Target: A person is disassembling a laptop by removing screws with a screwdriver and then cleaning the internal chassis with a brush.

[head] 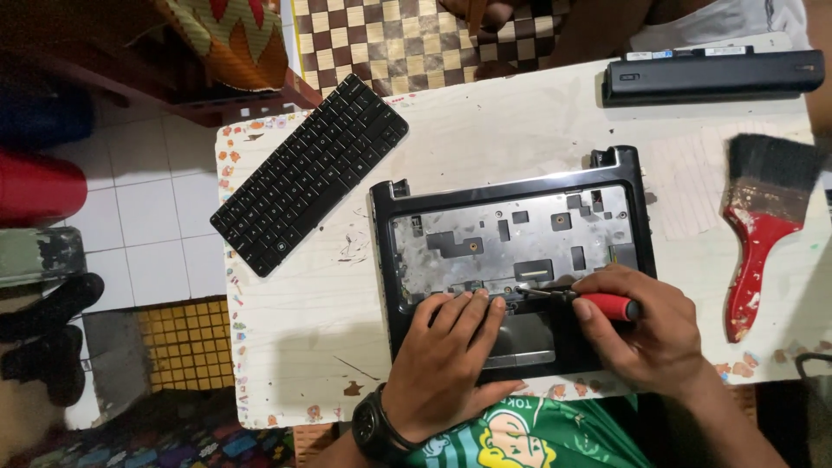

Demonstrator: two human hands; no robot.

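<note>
A red-handled screwdriver [579, 300] is gripped by the right hand [646, 334]; the black laptop base [511, 260], at the table's [303, 329] near edge, is pressed by the left hand's [446, 364] flat fingers.

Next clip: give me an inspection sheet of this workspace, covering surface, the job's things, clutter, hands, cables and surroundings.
Surface: white table, scuffed and stained, with small coloured prints along its edges.
Job's things: opened laptop base with the keyboard out and the metal tray bare; red-handled screwdriver with its tip at the tray's lower edge.
Clutter: detached black keyboard at the table's left corner; long black battery at the top right; red-handled paintbrush at the right.
Hands: left hand flat on the palm rest, black watch on the wrist; right hand grips the screwdriver.
Cables: nothing seen.
Surroundings: white tiled floor, a checkered cloth beyond the table.
</note>
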